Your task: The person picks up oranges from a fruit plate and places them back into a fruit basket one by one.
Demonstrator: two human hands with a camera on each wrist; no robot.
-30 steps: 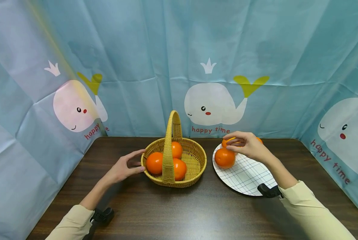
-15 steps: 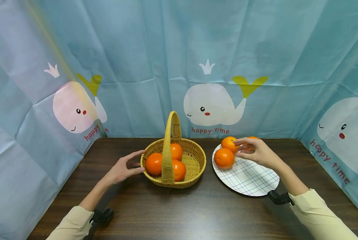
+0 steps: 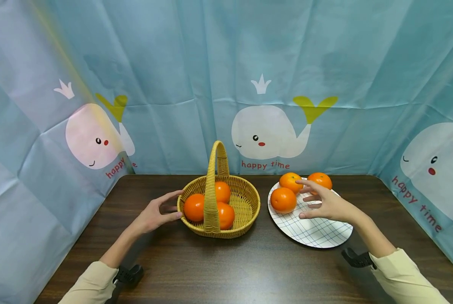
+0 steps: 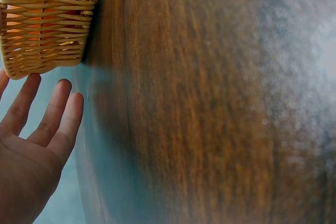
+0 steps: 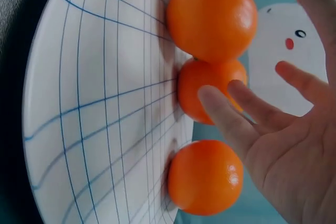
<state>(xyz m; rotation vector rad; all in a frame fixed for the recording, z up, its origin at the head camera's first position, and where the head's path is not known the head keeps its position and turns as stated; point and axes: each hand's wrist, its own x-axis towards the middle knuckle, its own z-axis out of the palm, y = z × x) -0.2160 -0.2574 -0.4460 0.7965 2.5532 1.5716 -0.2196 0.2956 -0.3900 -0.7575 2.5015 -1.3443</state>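
Right hand (image 3: 327, 204): fingers spread, nothing held; drawn off toward 4 o'clock during the last second, leaving the back orange (image 3: 320, 180) mostly uncovered at 12 o'clock on the plate (image 3: 317, 234). Front orange (image 3: 283, 200): plate, between 9 and 10 o'clock. Middle orange (image 3: 289, 182): plate, 11 o'clock. Basket (image 3: 243, 207): three oranges (image 3: 193, 207). Left hand (image 3: 153, 215): unmoved at basket's 9 o'clock, fingers spread, touching its side. Judged status: no orange in transit; stock split evenly.
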